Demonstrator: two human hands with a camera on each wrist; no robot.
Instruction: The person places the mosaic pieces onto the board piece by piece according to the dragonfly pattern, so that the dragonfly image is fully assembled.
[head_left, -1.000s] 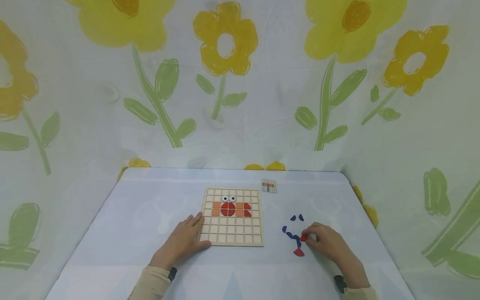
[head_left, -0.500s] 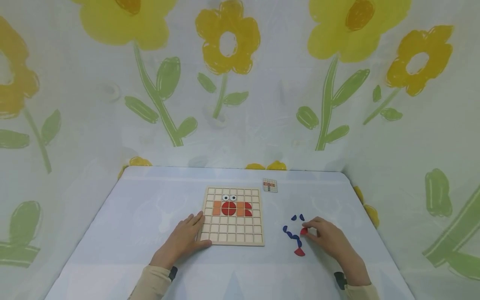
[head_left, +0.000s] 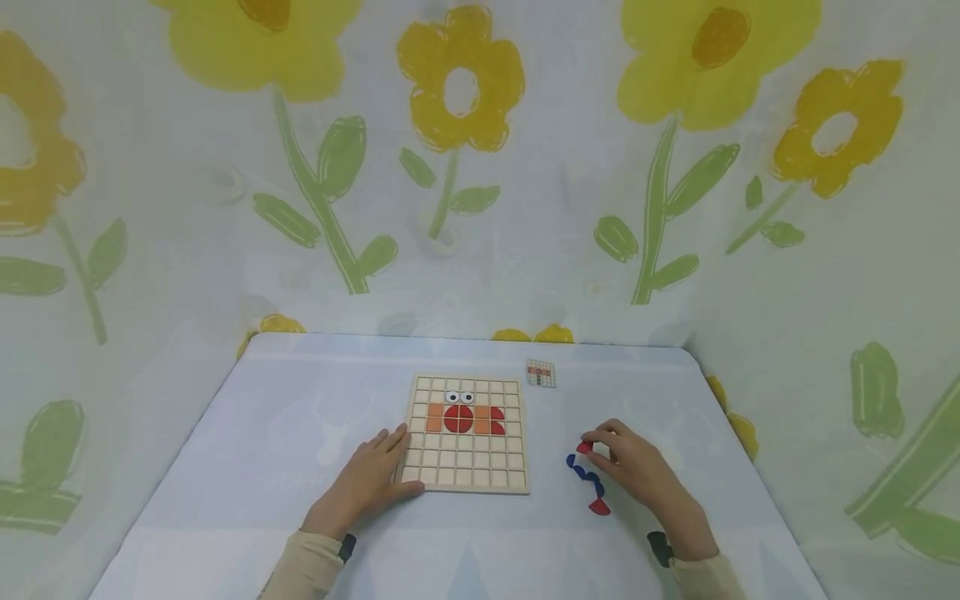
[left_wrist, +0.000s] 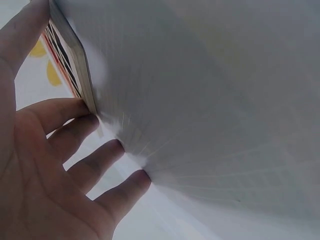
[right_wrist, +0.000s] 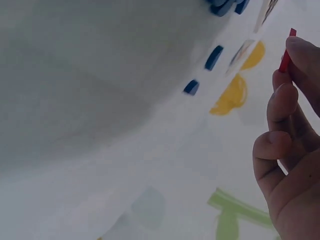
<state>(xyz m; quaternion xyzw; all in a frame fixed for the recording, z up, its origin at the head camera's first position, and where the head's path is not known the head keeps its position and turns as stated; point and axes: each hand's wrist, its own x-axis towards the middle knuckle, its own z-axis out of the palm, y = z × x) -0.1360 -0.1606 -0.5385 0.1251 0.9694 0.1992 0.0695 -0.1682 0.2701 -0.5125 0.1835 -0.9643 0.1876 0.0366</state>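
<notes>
My right hand (head_left: 630,458) pinches a red quarter-circle piece (head_left: 584,447) between thumb and finger. The right wrist view shows that red piece (right_wrist: 287,54) held edge-on, off the table. Several blue half-round pieces (head_left: 591,477) lie just below and left of this hand, with another red quarter-circle piece (head_left: 599,506) at their near end. A wooden grid board (head_left: 465,458) lies to the left. My left hand (head_left: 367,475) rests with spread fingers against the board's left side and near corner. On the grid sit two eye pieces (head_left: 460,397), a red circle (head_left: 458,419) and orange pieces (head_left: 435,418).
A small pattern card (head_left: 541,372) lies behind the board to the right. The white table (head_left: 285,400) meets a flower-printed cloth wall (head_left: 480,275) at its back. Two blue pieces (right_wrist: 214,57) lie apart in the right wrist view.
The right hand has lifted the red piece and moved it left and away from me, now over where two blue pieces showed. The left hand and board have stayed in place.
</notes>
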